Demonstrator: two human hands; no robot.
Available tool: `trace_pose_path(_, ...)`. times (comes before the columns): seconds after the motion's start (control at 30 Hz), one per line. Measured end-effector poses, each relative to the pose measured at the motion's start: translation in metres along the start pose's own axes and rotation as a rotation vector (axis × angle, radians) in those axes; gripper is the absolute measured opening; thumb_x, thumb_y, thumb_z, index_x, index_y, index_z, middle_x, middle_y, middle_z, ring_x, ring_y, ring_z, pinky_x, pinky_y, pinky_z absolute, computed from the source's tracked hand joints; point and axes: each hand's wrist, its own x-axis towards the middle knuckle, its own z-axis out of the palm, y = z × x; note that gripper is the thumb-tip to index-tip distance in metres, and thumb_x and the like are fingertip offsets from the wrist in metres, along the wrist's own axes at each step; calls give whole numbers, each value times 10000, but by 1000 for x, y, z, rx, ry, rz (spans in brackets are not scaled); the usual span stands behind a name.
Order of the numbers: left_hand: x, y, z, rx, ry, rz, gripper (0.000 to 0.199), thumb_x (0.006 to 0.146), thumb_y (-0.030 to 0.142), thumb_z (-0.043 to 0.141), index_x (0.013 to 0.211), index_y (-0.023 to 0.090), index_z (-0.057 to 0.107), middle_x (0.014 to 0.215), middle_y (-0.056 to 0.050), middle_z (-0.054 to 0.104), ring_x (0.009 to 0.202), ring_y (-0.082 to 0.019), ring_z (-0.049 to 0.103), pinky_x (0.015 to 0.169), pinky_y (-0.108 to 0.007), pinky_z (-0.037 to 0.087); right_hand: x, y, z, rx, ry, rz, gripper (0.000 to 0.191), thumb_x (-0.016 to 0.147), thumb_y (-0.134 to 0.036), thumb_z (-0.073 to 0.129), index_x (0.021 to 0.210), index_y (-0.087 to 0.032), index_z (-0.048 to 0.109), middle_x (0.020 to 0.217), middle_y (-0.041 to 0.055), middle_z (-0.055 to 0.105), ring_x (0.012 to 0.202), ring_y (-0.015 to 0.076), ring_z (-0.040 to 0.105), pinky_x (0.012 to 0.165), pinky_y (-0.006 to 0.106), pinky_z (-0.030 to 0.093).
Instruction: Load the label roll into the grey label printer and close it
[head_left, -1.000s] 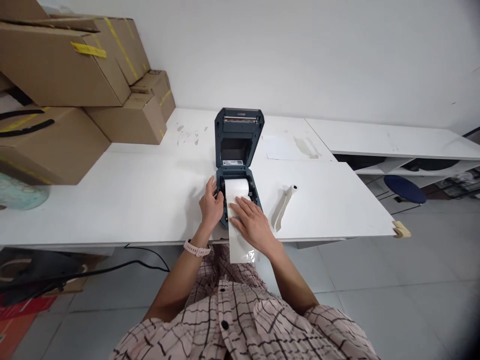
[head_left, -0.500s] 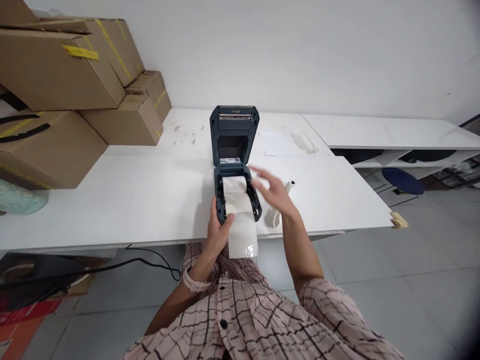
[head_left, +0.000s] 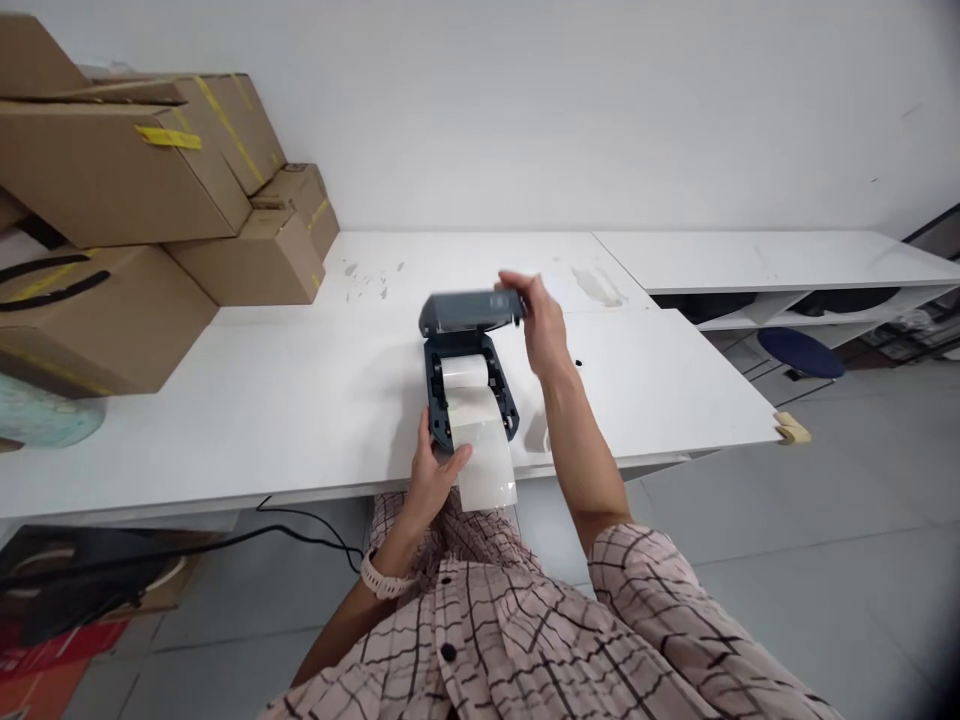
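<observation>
The right hand (head_left: 543, 325) has its fingers bent over the right-hand edge of the label printer lid (head_left: 463, 311); thumb position cannot be confirmed. The lid stands part raised, extending leftward from those fingers. The label printer base (head_left: 513, 413) lies below and left of them, long axis running away from the person. The left hand (head_left: 435, 480), nearer the base's front end, clasps its left front corner, thumb at the label strip (head_left: 486, 468). The label roll (head_left: 465, 371) sits beyond the left fingertips, inside the base.
</observation>
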Motion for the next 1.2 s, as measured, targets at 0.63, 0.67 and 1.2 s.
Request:
trace_pose_path(0.63, 39, 19, -3, -230, 75, -23, 787, 887, 612, 714, 1534, 215, 508, 1584, -151, 568, 1451, -367, 546, 1147, -469, 517, -136, 52, 12, 434, 14, 662, 1009, 750, -583, 862, 1608, -280, 425, 1606, 81, 550, 1482, 350, 520, 1244, 507, 442)
trace_pose_path(0.67, 40, 18, -3, -221, 88, -9, 791, 878, 616, 721, 1522, 204, 518, 1567, -158, 581, 1434, -369, 560, 1134, -469, 523, -136, 52, 13, 436, 28, 654, 1011, 739, -576, 873, 1602, -280, 437, 1591, 82, 566, 1477, 354, 523, 1239, 511, 447)
trace_pose_path(1.2, -32, 22, 11, -242, -116, -393, 530, 663, 651, 840, 800, 151, 729, 712, -52, 700, 657, -182, 615, 627, -299, 486, -136, 49, 15, 422, 3, 591, 969, 775, -571, 794, 1603, -239, 418, 1624, 85, 524, 1493, 324, 504, 1273, 483, 397)
